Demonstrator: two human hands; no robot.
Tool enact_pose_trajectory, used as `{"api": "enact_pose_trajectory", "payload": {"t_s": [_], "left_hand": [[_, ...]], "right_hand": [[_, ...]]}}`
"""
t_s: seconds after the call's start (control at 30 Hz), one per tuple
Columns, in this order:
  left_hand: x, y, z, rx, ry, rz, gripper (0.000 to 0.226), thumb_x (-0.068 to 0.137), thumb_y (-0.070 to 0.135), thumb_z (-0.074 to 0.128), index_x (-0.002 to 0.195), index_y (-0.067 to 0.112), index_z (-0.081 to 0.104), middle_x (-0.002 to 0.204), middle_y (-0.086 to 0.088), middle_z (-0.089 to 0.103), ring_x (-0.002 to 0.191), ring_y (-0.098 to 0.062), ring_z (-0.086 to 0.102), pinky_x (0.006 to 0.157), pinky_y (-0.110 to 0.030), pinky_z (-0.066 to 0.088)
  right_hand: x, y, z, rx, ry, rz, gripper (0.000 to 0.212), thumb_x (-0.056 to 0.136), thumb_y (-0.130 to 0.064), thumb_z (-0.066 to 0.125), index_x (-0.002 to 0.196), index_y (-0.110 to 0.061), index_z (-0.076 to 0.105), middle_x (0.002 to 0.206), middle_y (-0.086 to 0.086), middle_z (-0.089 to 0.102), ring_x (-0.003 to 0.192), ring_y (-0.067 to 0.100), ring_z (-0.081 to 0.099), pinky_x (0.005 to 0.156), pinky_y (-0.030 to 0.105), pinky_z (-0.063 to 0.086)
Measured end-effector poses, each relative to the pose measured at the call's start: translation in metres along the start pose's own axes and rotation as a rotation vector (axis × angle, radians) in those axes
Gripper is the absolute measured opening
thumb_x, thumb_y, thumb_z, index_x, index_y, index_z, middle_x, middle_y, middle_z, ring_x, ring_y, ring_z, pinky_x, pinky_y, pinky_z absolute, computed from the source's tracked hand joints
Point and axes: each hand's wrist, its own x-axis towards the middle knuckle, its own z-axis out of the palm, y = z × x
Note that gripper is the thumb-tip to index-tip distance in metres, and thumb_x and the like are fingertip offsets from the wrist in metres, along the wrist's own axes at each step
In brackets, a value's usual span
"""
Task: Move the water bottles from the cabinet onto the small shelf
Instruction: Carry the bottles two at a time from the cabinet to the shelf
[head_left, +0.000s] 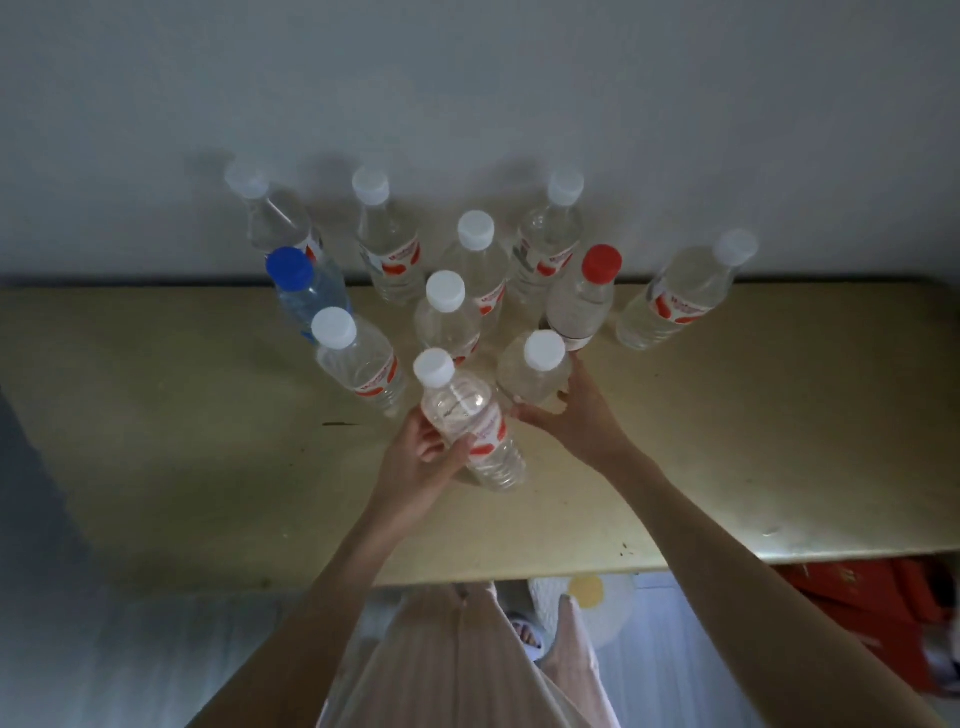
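Looking down from the head view, pink-clad legs and a slippered foot (530, 642) were seen nearest, below the front edge of a yellowish top (182, 415). Both bare arms were stretched forward over it. The left hand (421, 457) was curled round the nearest bottle (467, 421), a white-capped one with a red label, gripped at its middle; whether its base rested on the top or was raised could not be told. The right hand (566, 410) was wrapped round the lower body of a second bottle (535, 374), also white-capped, just beside the first.

Behind these, more bottles stood upright in a loose cluster: a white-capped one to the left (358, 358), another at the centre (447, 317), a blue-capped bottle (306, 291), a red-capped bottle (582, 301), and one apart on the right (675, 296). Four more white-capped bottles were ranged at the back, close to the pale wall (467, 78).

Whether this top was the cabinet or the small shelf could not be settled from the view, and no second surface was shown. If it was the cabinet, the work was judged barely begun, with eleven bottles left. If it was the shelf, most was judged done, the two held bottles being set down among those already placed.
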Motion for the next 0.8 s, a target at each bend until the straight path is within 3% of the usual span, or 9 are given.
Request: {"api": "enact_pose_trajectory", "payload": {"t_s": [0.1,0.17,0.23,0.3,0.4,0.5,0.63,0.8], "left_hand": [[0.0,0.003,-0.005,-0.038,-0.003,0.009,0.04,0.081,0.006,0.064,0.118,0.007,0.049,0.105,0.004,0.064,0.09,0.002,0.064,0.071,-0.011,0.048],[0.003,0.002,-0.007,-0.042,0.014,0.01,0.036,0.082,0.003,0.06,0.116,0.008,0.05,0.102,0.004,0.064,0.086,0.005,0.064,0.068,-0.008,0.047],[0.006,0.0,-0.01,-0.048,0.033,-0.012,0.031,0.082,0.004,0.061,0.112,0.009,0.053,0.098,0.003,0.065,0.082,0.006,0.064,0.067,-0.007,0.047],[0.01,0.0,-0.013,-0.027,0.024,-0.039,0.028,0.082,0.007,0.062,0.109,0.01,0.056,0.096,0.004,0.067,0.082,0.003,0.065,0.067,-0.007,0.046],[0.011,0.004,-0.016,-0.006,-0.01,-0.059,0.025,0.082,0.008,0.063,0.106,0.012,0.059,0.094,0.002,0.069,0.08,-0.001,0.066,0.065,-0.007,0.047],[0.008,0.005,-0.017,-0.002,-0.028,-0.063,0.02,0.081,0.008,0.064,0.099,0.017,0.06,0.091,0.004,0.069,0.076,0.003,0.065,0.063,-0.007,0.047],[0.002,0.005,-0.014,0.027,-0.09,-0.071,0.018,0.08,0.007,0.064,0.093,0.019,0.064,0.084,0.008,0.073,0.08,-0.002,0.067,0.065,-0.01,0.049],[-0.007,0.016,0.01,0.119,-0.227,-0.066,0.014,0.084,0.032,0.062,0.094,0.024,0.067,0.083,0.008,0.073,0.073,-0.005,0.066,0.061,-0.012,0.047]], "right_hand": [[0.0,-0.004,-0.008,-0.047,-0.143,0.0,0.087,0.071,-0.01,0.076,0.13,-0.039,0.02,0.119,-0.028,0.036,0.117,0.004,0.038,0.086,0.017,0.043],[0.006,-0.006,-0.011,-0.136,-0.147,-0.057,0.089,0.071,-0.011,0.076,0.138,-0.031,0.022,0.129,-0.02,0.036,0.113,0.004,0.038,0.076,0.01,0.042],[0.01,-0.005,-0.009,-0.218,-0.117,-0.117,0.089,0.068,-0.018,0.079,0.14,-0.021,0.028,0.135,-0.007,0.036,0.101,0.005,0.044,0.074,0.014,0.041],[0.009,-0.003,-0.005,-0.23,-0.082,-0.147,0.084,0.064,-0.024,0.082,0.135,-0.021,0.037,0.126,-0.01,0.038,0.098,0.005,0.045,0.081,0.023,0.041],[0.0,-0.006,0.007,-0.022,-0.055,-0.061,0.075,0.063,-0.021,0.083,0.119,-0.046,0.039,0.116,-0.028,0.047,0.106,-0.006,0.048,0.093,0.021,0.041],[-0.008,-0.003,0.012,0.09,0.007,0.026,0.075,0.065,-0.022,0.081,0.112,-0.059,0.036,0.114,-0.023,0.056,0.111,0.007,0.053,0.097,0.029,0.043],[-0.034,0.01,0.003,0.158,0.124,0.128,0.063,0.065,-0.031,0.08,0.117,-0.032,0.045,0.109,-0.003,0.063,0.101,0.016,0.06,0.092,0.041,0.049],[-0.1,0.029,-0.025,0.269,0.327,0.214,0.054,0.07,-0.031,0.076,0.116,-0.027,0.049,0.103,-0.003,0.064,0.093,0.013,0.062,0.084,0.032,0.05]]}}
